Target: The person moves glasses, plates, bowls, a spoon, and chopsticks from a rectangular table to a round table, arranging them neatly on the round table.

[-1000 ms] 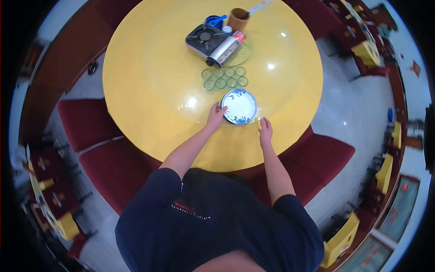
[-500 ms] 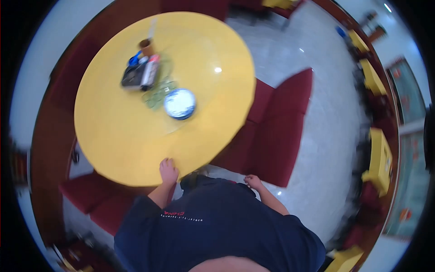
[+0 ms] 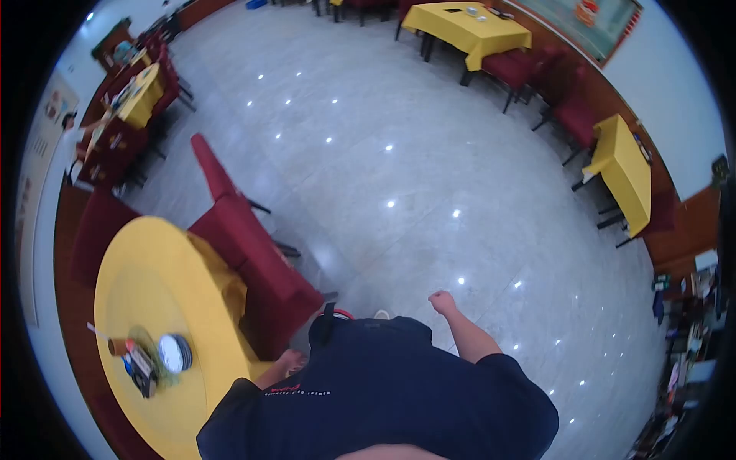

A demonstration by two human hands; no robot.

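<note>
My right hand point(image 3: 441, 301) hangs over the grey tiled floor, fingers curled into a loose fist with nothing visible in them. Low beside my body, my left hand point(image 3: 290, 361) is between the round yellow table point(image 3: 153, 257) and my dark shirt, its fingers loosely curled and no object showing in them. The nearest chair, a dark red one point(image 3: 264, 280), stands just beyond that hand. On the table a stack of blue-and-white plates point(image 3: 175, 353) sits beside a dark box point(image 3: 142, 381), several small containers and a brown cup point(image 3: 117, 347).
Grey tiled floor point(image 3: 368, 192) spreads ahead and to the right. Yellow-covered tables point(image 3: 468, 31) with dark red chairs line the walls. A person in white point(image 3: 73, 142) is at the far left. Cluttered shelving point(image 3: 682, 368) stands at the right edge.
My view has swung right, so the round table now lies at the lower left. My left hand has come off the tabletop. My right arm reaches further out from my body.
</note>
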